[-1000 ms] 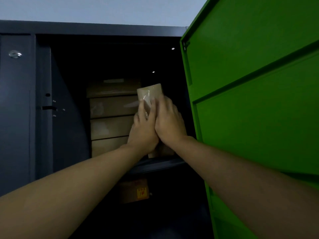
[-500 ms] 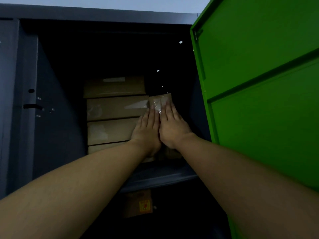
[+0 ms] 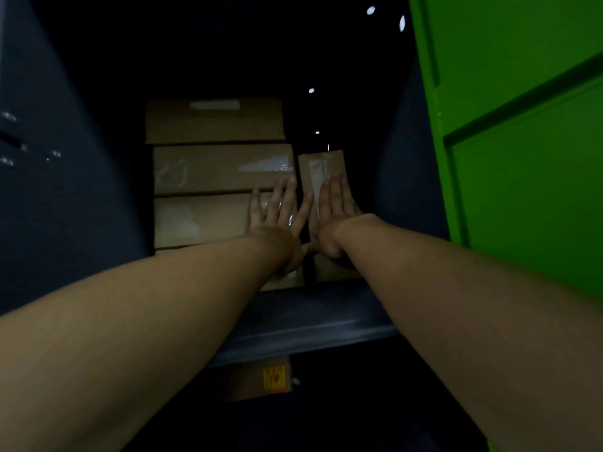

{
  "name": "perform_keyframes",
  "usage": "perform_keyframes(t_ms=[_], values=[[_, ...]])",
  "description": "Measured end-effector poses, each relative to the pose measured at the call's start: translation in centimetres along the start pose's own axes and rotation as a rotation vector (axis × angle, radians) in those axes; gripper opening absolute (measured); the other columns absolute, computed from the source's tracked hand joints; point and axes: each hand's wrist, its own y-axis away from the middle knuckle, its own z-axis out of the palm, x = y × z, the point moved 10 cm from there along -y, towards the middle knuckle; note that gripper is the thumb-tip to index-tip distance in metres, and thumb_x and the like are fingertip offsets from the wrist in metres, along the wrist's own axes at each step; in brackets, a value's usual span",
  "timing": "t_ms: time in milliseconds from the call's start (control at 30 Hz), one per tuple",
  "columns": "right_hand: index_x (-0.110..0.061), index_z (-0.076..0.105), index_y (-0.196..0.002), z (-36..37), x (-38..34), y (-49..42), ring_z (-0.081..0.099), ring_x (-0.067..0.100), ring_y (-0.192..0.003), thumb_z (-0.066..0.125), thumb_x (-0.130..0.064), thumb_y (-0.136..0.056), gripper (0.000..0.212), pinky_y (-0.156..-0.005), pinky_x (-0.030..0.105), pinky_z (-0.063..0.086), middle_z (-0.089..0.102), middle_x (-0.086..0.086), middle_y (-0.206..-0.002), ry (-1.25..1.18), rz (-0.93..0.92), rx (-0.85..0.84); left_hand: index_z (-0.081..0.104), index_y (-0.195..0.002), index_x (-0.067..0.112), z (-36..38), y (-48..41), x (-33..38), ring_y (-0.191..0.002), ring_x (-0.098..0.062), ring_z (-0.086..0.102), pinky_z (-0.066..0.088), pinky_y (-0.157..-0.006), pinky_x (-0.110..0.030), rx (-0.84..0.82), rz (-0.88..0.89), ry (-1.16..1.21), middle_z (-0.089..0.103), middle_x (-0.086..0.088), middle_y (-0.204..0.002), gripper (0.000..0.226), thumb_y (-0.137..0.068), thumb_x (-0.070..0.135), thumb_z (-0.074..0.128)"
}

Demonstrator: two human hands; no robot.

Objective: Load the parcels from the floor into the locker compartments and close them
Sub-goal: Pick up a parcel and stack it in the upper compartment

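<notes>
- Head view: we see further into the locker compartment (image 3: pixel 65 190) than half a second ago, and its top edge has gone out of the frame.
- The two hands, which lay side by side on one parcel before, have parted.
- The left hand (image 3: pixel 277 220) now lies flat with straight, spread fingers against the stack of parcels (image 3: pixel 222 169), its fingertips reaching the second box from the top.
- The right hand (image 3: pixel 336 210) stays on the narrow parcel (image 3: pixel 321 164), fingers straight and close together, palm pressed to its front; it grips nothing.
- The narrow parcel stands upright on the compartment floor, just right of the stack and deeper in than before, with a thin dark gap between them.
- It is plain brown cardboard, tall and slim, with a strip of glossy clear tape running down its face.
- The stack holds four flat brown boxes lying one on another; the lowest is mostly hidden behind the left arm. Shiny tape patches show on their fronts.
- The green door (image 3: pixel 522 158) stands open at the right, smooth painted metal with a recessed groove across it.
- The shelf edge (image 3: pixel 310 324) below the hands is dull grey metal.
- Under it, in the lower compartment, sits another cardboard parcel (image 3: pixel 248 383) bearing a yellow label (image 3: pixel 274 378); the print is too small to read.
</notes>
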Motion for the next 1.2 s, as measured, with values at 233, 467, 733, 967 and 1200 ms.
perform_keyframes(t_ms=[233,467,733,967,1200], values=[[-0.004,-0.032,-0.153,0.2,0.0,-0.2,-0.037,0.030,-0.149,0.054,-0.055,-0.097,0.115,-0.124,0.042,-0.010,-0.043,0.016,-0.159,-0.032,-0.031,0.008,-0.040,-0.151,0.024,0.1,0.2,-0.3,-0.145,-0.030,-0.046,-0.019,-0.117,-0.068,0.040,0.009,0.003,-0.052,-0.013,-0.155,0.095,-0.094,0.080,0.011],[-0.003,-0.030,-0.155,-0.2,-0.1,0.3,-0.034,0.032,-0.151,0.053,-0.051,-0.100,0.110,-0.126,0.042,-0.006,-0.040,0.019,-0.160,0.001,-0.048,0.037,-0.033,-0.157,0.024,-0.4,1.4,-1.1,-0.153,-0.027,-0.035,-0.012,-0.123,-0.061,0.070,0.043,-0.063,-0.043,-0.011,-0.162,0.092,-0.097,0.078,0.012],[-0.013,0.006,-0.164,-1.8,0.3,2.6,0.007,0.034,-0.158,0.055,-0.017,-0.097,0.083,-0.121,0.049,0.031,-0.010,0.010,-0.172,-0.246,-0.053,0.006,-0.014,-0.164,0.023,-1.4,4.3,-2.7,-0.160,-0.027,-0.014,0.024,-0.122,-0.057,-0.071,0.064,-0.064,-0.026,-0.006,-0.171,0.084,-0.104,0.060,0.031],[-0.002,0.059,-0.136,-3.7,-0.2,5.6,0.060,0.038,-0.118,0.053,-0.017,-0.093,0.046,-0.091,0.031,0.049,0.060,0.022,-0.135,-0.561,0.017,-0.169,0.035,-0.160,0.025,-3.2,10.1,-7.3,-0.147,-0.031,0.041,0.038,-0.118,-0.045,-0.384,-0.061,0.166,0.035,-0.007,-0.165,0.067,-0.101,0.054,0.046],[-0.007,0.059,-0.095,-7.5,-1.4,11.6,0.059,0.029,-0.088,0.048,-0.009,-0.096,0.011,-0.067,0.027,0.044,0.057,0.010,-0.092,-1.121,0.146,-0.055,0.041,-0.157,0.008,-6.6,17.5,-13.5,-0.145,-0.033,0.042,0.034,-0.119,-0.034,-0.173,-0.425,0.923,0.041,-0.013,-0.161,0.057,-0.106,0.033,0.040]])
